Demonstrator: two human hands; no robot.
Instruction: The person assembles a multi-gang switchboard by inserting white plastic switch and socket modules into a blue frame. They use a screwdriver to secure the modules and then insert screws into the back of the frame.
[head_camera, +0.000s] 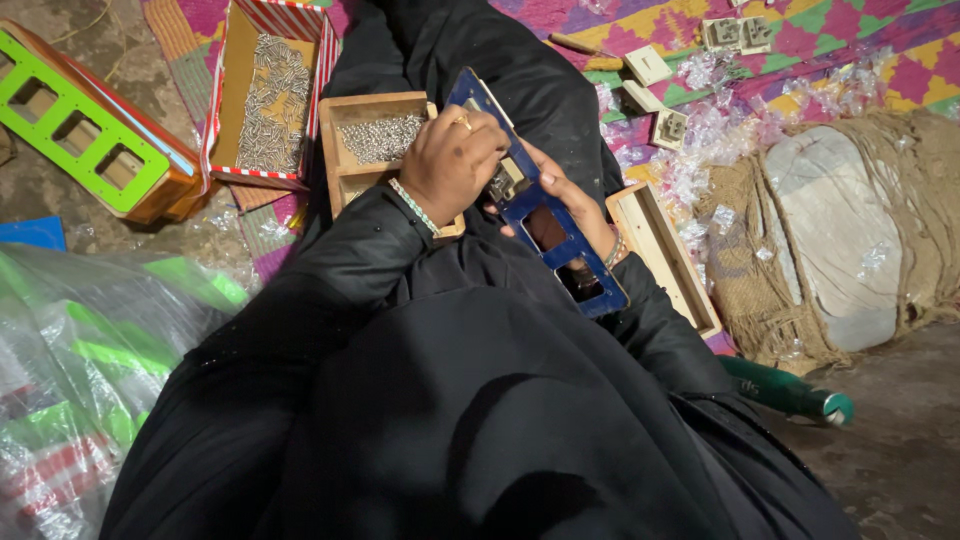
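Sitting on the floor, a person in black clothes holds a long blue frame (540, 210) with square holes over the lap. The right hand (570, 205) is under the frame and grips it from below, fingers curled around its edge. The left hand (452, 160) is on top, fingers pinched tight on a small metal part (503, 182) pressed to the frame. I cannot tell what kind of part it is.

Just beside the left hand sits a small wooden box (372, 140) with tiny silver screws inside. Near it is a red and white striped box (270, 95) with more silver pieces. A green and orange frame (80, 120) lies far off on that side. An empty wooden tray (665, 255) sits near the right wrist. A green bottle (785, 390) lies on the floor.
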